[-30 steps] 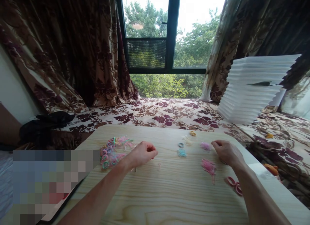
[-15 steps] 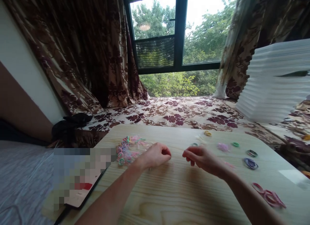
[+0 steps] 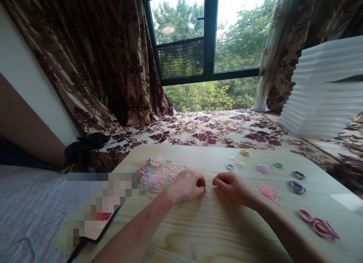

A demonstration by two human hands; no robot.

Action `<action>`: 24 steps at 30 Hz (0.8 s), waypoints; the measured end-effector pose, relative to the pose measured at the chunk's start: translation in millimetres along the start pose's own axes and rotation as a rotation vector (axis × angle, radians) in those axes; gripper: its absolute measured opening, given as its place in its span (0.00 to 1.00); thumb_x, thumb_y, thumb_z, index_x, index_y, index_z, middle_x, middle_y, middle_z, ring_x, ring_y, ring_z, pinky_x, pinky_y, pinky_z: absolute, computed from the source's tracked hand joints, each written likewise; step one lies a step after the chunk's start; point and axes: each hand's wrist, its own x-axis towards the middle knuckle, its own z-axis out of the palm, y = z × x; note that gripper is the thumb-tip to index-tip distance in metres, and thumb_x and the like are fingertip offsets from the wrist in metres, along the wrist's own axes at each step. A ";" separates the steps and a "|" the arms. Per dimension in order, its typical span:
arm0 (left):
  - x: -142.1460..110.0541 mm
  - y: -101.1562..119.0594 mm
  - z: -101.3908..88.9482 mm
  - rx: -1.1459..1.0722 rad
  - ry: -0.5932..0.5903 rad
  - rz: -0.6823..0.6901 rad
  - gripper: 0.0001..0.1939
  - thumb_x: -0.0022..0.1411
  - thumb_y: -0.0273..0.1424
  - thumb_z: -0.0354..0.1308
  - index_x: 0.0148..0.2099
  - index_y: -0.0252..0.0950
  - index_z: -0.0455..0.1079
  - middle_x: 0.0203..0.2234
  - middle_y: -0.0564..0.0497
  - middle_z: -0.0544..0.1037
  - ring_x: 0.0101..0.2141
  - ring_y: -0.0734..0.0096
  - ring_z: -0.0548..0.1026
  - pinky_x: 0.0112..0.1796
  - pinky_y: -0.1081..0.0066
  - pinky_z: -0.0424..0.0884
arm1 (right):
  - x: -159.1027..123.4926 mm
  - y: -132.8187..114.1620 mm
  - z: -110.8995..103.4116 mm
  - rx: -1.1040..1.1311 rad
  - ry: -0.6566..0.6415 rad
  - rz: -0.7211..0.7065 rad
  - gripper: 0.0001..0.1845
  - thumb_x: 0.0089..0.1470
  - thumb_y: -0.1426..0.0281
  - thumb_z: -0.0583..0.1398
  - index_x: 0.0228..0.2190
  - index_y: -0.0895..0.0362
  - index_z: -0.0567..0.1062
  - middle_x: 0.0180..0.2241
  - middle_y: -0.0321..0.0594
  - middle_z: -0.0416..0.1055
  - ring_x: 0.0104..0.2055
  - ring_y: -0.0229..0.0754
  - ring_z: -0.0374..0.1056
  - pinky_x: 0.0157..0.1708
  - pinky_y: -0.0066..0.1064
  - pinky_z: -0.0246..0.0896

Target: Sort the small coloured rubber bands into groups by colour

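Both my hands rest low over the middle of the wooden table [image 3: 181, 236], a small gap between them. The fingers of my left hand [image 3: 188, 185] are pinched together beside a mixed pile of small coloured elastic bands [image 3: 146, 178]. Facing it, my right hand [image 3: 234, 185] has its fingers curled in and closed. Whatever either hand pinches is too small or hidden to name. Past the right hand lie a teal band [image 3: 230, 167], clear bands [image 3: 237, 162], pink bands [image 3: 270, 195] and lilac bands [image 3: 264, 169].
Further right lie yellow bands [image 3: 245, 153], a green band [image 3: 278, 165], dark bands [image 3: 298, 175], purple bands [image 3: 297, 187] and red-pink hair ties [image 3: 323, 228]. A partly blurred flat object [image 3: 96, 221] sits at the table's left edge. A pleated white shade [image 3: 323, 93] stands at right.
My left hand has moved slightly right and my right hand slightly left and lower, narrowing the gap. The pink bands behind my right wrist now show more fully. The view has shifted a little.
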 end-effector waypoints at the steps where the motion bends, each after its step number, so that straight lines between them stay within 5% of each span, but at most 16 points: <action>1: 0.2 0.7 0.9 0.017 0.007 0.006 0.11 0.48 0.29 0.51 0.30 0.37 0.75 0.26 0.50 0.77 0.28 0.70 0.71 0.29 0.74 0.63 | -0.2 -0.2 -0.2 -0.003 0.000 0.001 0.15 0.46 0.65 0.53 0.17 0.58 0.73 0.16 0.33 0.63 0.21 0.34 0.55 0.19 0.24 0.48; 9: 3.1 -2.4 3.6 0.018 0.031 0.004 0.09 0.49 0.29 0.51 0.28 0.36 0.73 0.25 0.50 0.76 0.27 0.71 0.70 0.29 0.74 0.63 | 1.5 5.7 0.7 0.006 0.004 -0.013 0.14 0.46 0.66 0.53 0.18 0.58 0.75 0.16 0.34 0.65 0.22 0.35 0.57 0.20 0.24 0.50; 15: 10.3 -3.5 5.9 -0.146 0.258 -0.047 0.07 0.50 0.29 0.51 0.28 0.34 0.70 0.24 0.52 0.75 0.25 0.75 0.70 0.29 0.75 0.64 | 1.2 3.4 -0.8 0.077 -0.017 -0.007 0.13 0.47 0.63 0.56 0.26 0.56 0.78 0.22 0.35 0.72 0.24 0.36 0.62 0.23 0.25 0.55; 24: 13.4 -4.9 11.9 -0.223 0.337 -0.065 0.06 0.49 0.29 0.52 0.27 0.34 0.69 0.20 0.54 0.73 0.23 0.77 0.68 0.26 0.76 0.62 | 5.8 11.2 19.9 0.107 0.168 -0.096 0.12 0.46 0.61 0.59 0.31 0.56 0.73 0.24 0.33 0.69 0.23 0.34 0.62 0.24 0.26 0.58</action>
